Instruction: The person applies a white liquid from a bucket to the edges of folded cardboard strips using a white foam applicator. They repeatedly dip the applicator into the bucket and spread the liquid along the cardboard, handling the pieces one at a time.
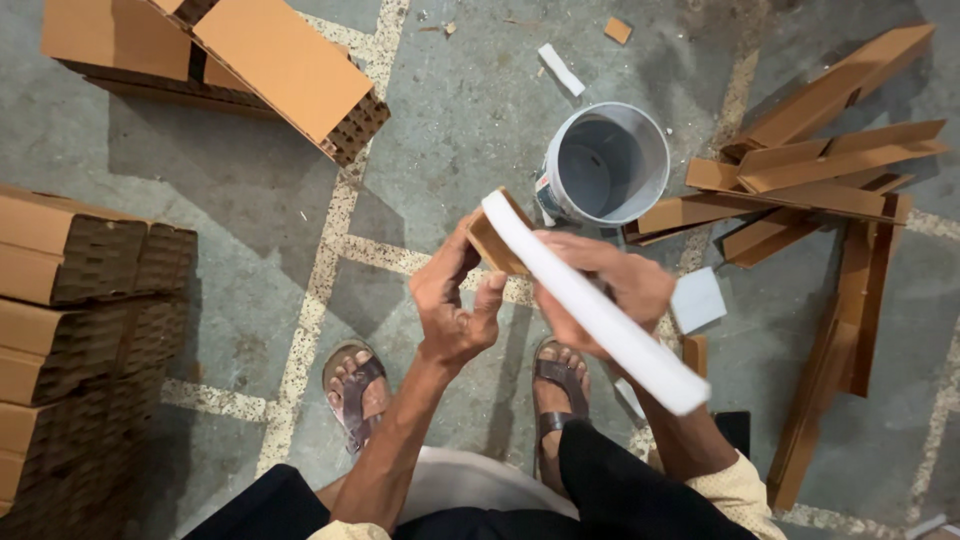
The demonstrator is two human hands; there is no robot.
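Observation:
I hold a long angled cardboard strip [600,315], white on its outer face and brown inside, slanting from upper left to lower right in front of me. My right hand [610,285] wraps around its middle. My left hand [455,300] grips its upper end, fingers on the brown inner side. Both of my sandalled feet show below on the floor.
A grey-white bucket [610,165] stands just beyond the strip. A heap of brown cardboard angle strips [810,185] lies at the right. Stacks of honeycomb cardboard blocks [80,300] line the left, with more [250,60] at top left. Small scraps [560,68] dot the concrete floor.

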